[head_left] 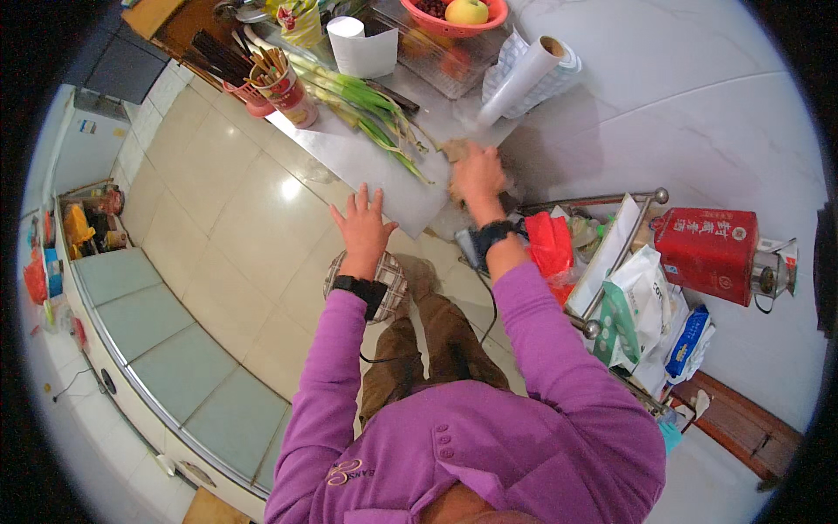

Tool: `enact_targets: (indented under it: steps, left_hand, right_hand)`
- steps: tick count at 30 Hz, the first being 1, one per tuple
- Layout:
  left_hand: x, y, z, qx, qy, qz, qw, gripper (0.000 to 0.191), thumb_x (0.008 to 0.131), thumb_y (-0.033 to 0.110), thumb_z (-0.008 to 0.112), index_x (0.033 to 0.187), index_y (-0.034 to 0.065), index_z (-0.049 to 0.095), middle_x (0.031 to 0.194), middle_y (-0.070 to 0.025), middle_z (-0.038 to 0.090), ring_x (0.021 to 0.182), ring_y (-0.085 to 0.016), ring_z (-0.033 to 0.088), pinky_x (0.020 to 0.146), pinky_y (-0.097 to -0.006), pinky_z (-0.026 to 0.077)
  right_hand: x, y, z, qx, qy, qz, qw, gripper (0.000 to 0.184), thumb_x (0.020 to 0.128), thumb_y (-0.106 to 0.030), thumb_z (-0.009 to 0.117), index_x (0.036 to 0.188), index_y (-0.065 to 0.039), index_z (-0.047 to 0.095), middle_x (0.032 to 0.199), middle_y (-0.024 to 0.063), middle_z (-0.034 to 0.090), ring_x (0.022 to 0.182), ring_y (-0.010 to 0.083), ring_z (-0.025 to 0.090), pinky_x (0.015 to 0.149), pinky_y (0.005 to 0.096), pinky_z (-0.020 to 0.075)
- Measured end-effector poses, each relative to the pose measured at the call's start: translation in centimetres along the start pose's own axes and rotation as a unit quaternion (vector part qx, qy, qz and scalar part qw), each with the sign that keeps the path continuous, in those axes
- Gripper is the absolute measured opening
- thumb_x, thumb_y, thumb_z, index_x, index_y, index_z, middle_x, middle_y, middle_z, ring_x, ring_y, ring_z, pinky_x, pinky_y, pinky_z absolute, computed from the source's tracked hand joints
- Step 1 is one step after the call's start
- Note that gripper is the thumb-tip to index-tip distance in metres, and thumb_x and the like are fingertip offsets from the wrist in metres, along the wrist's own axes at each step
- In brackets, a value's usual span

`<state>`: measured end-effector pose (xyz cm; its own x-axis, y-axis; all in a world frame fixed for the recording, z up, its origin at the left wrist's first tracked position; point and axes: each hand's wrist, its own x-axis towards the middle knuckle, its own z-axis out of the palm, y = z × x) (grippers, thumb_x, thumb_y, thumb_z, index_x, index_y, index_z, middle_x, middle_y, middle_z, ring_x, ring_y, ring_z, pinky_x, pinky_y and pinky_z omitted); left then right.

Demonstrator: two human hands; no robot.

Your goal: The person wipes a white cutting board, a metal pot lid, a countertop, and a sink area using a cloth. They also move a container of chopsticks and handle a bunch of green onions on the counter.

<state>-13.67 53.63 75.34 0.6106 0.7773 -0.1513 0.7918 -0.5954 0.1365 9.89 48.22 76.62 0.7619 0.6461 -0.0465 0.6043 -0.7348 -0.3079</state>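
Observation:
My right hand (478, 177) grips a tan cloth (454, 150) that looks like a rag, pressed to the table's right part; both are blurred by motion. My left hand (363, 219) is spread with nothing in it, by the front edge of the table (419, 209). Green onions (366, 98) lie on the table left of the cloth, their leaf tips and roots towards it. A round stool with a plaid cover (334, 281) is partly hidden under my left wrist.
Behind stand a paper roll (366, 56), a plastic-wrap roll (524, 78), a red fruit basket (458, 26) and a cup of chopsticks (285, 95). A metal rack (615, 262) with bags stands at right, beside a red box (707, 252). A tiled counter (177, 360) runs along the left.

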Motion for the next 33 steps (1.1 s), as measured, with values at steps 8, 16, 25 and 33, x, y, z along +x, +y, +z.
enact_targets:
  steps: [8, 16, 25, 33]
  left_hand:
    - [0.0, 0.0, -0.1, 0.008, 0.006, 0.008, 1.000, 0.083, 0.071, 0.046, 0.081, 0.143, 0.0228, 0.048, 0.153, -0.0071, 0.038, 0.135, -0.032, 0.041, 0.108, -0.0712, 0.020]
    - [-0.1, -0.1, 0.0, 0.003, -0.002, 0.005, 1.000, 0.085, 0.071, 0.045, 0.082, 0.145, 0.0255, 0.046, 0.154, -0.0058, 0.037, 0.137, -0.032, 0.039, 0.109, -0.0720, 0.018]
    - [0.1, 0.2, -0.7, 0.028, -0.018, 0.000, 0.999, 0.083, 0.072, 0.048, 0.080, 0.144, 0.0254, 0.047, 0.155, -0.0048, 0.037, 0.136, -0.032, 0.040, 0.110, -0.0703, 0.020]
    - [0.0, 0.2, -0.5, 0.009, -0.009, -0.001, 1.000, 0.085, 0.071, 0.046, 0.081, 0.146, 0.0268, 0.045, 0.155, -0.0044, 0.037, 0.136, -0.032, 0.040, 0.111, -0.0704, 0.019]
  right_hand:
    - [-9.0, -0.6, 1.1, 0.096, -0.087, -0.155, 0.979, 0.038, 0.084, -0.019, 0.061, 0.122, -0.017, 0.064, 0.106, 0.0192, 0.057, 0.096, 0.0403, 0.059, 0.078, 0.0515, 0.0498]
    - [0.1, 2.4, 0.0, -0.017, 0.055, -0.042, 0.997, 0.025, 0.085, -0.018, 0.061, 0.109, -0.010, 0.063, 0.104, 0.0195, 0.058, 0.096, 0.0419, 0.059, 0.075, 0.0503, 0.0517]
    - [-8.9, 0.3, 1.1, 0.066, -0.059, -0.159, 0.983, 0.021, 0.088, -0.021, 0.058, 0.105, -0.011, 0.064, 0.105, 0.0181, 0.055, 0.096, 0.0391, 0.059, 0.075, 0.0509, 0.0511]
    - [-3.7, 0.2, 1.2, -0.034, 0.038, -0.064, 0.997, 0.021, 0.088, -0.017, 0.057, 0.106, -0.008, 0.063, 0.104, 0.0172, 0.058, 0.095, 0.0376, 0.060, 0.074, 0.0500, 0.0531]
